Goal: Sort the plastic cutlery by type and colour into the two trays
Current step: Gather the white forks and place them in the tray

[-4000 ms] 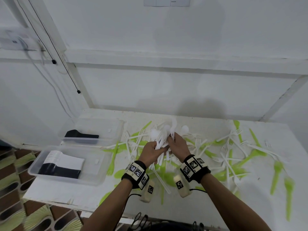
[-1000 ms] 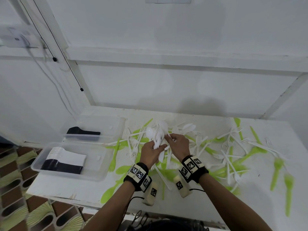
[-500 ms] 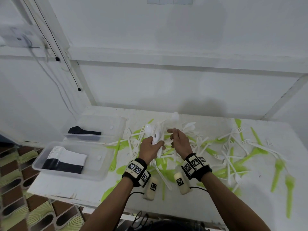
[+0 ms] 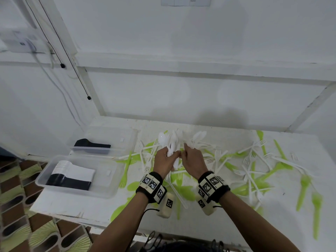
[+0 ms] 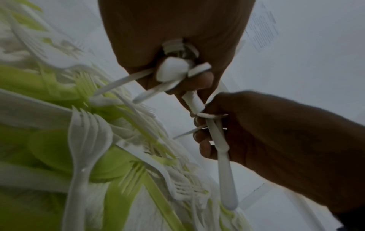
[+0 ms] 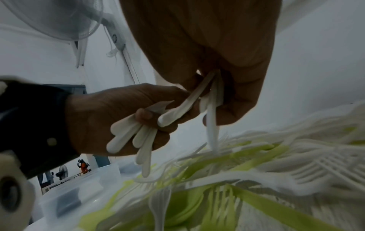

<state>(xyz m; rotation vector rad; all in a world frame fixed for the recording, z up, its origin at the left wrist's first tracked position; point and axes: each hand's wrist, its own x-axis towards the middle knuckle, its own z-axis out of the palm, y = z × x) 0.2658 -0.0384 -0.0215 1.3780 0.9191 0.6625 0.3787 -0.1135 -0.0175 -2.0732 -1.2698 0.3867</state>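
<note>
My left hand point(image 4: 164, 161) grips a bunch of white plastic spoons point(image 4: 170, 142) by their handles, bowls pointing away from me, above the cutlery pile. In the right wrist view the handles point(image 6: 136, 137) fan out below its fingers. My right hand point(image 4: 193, 160) sits right beside it and pinches several white spoons point(image 6: 212, 109) by the stems; one handle point(image 5: 225, 179) hangs down. White and green forks and spoons point(image 4: 254, 170) lie scattered over the white table point(image 4: 209, 222). Two clear trays stand at left: the near tray point(image 4: 109, 180) and the far tray point(image 4: 127, 140).
The near tray holds a stack of black and white cutlery point(image 4: 71, 176); the far tray holds black pieces point(image 4: 91, 143). The table's front edge runs close to my forearms, with patterned floor point(image 4: 27, 224) beyond its left end. A white wall stands behind the table.
Both hands have stayed together over the pile, working the white spoons. The spoon that my right hand held up half a second ago has come down against the bunch.
</note>
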